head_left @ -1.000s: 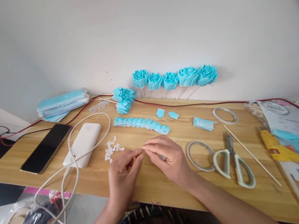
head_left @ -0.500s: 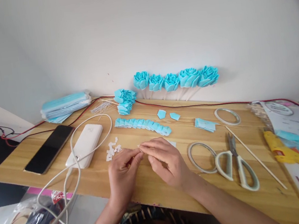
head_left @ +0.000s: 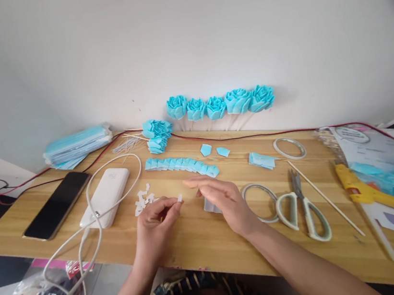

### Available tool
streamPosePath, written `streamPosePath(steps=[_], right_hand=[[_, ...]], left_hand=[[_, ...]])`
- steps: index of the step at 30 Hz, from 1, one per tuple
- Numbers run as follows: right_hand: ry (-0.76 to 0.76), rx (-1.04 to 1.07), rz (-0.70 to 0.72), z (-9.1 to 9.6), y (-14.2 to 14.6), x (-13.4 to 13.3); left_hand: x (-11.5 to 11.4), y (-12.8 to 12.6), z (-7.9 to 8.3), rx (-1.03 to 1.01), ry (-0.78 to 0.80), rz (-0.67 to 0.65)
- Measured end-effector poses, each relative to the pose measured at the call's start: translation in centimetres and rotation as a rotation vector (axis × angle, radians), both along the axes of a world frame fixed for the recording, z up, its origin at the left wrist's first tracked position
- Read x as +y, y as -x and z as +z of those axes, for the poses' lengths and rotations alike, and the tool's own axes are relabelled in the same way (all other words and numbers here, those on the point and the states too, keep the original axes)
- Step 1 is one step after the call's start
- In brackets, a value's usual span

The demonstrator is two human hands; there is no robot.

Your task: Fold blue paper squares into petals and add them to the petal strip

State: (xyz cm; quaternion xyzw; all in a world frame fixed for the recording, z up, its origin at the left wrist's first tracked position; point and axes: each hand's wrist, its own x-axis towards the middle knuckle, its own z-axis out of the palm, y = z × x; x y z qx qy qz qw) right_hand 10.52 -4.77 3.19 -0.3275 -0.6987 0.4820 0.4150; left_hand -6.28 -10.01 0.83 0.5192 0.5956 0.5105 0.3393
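Note:
My left hand (head_left: pixel 158 222) pinches a small white scrap of tape or paper (head_left: pixel 179 197) between thumb and fingertips, above the wooden table. To its left lies a little pile of similar white scraps (head_left: pixel 142 203). My right hand (head_left: pixel 222 200) is a short way off to the right, fingers stretched out and holding nothing I can see. Beneath it shows part of a pale, flat piece (head_left: pixel 210 206), mostly covered by the hand. Beyond both hands lies a row of folded light-blue petals (head_left: pixel 181 165), with two loose blue pieces (head_left: pixel 206 150) behind it.
Scissors (head_left: pixel 300 201), two tape rings (head_left: pixel 260 202), a thin stick (head_left: pixel 325 198) and a yellow glue gun (head_left: pixel 360 186) lie to the right. Blue flowers (head_left: pixel 216 107) lean on the wall. A phone (head_left: pixel 57 204), a white power bank (head_left: pixel 106 193) and its looped cable occupy the left.
My hands, fingertips together before, have come apart. The white scrap now shows in my left fingers, and my right hand has opened and moved right. The view has shifted slightly.

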Motion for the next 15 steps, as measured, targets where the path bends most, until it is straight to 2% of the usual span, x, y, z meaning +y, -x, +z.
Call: streamPosePath(steps=[2,5,9,15], right_hand=[[0.163,0.016,-0.02,-0.21,0.0,0.26],[0.224,-0.011,0.003,-0.65,0.31,0.33],[0.157,-0.025,-0.003,-0.67,0.65,-0.04],[-0.121,-0.084,-0.08,-0.49,0.54,-0.42]], left_hand=[[0.0,-0.08,0.15,-0.031,0.009,-0.017],[-0.08,-0.38,0.36,-0.035,0.021,-0.042],[-0.2,-0.69,0.35,-0.027,0.054,-0.046],[-0.28,-0.57,0.36,-0.105,0.118,-0.118]])
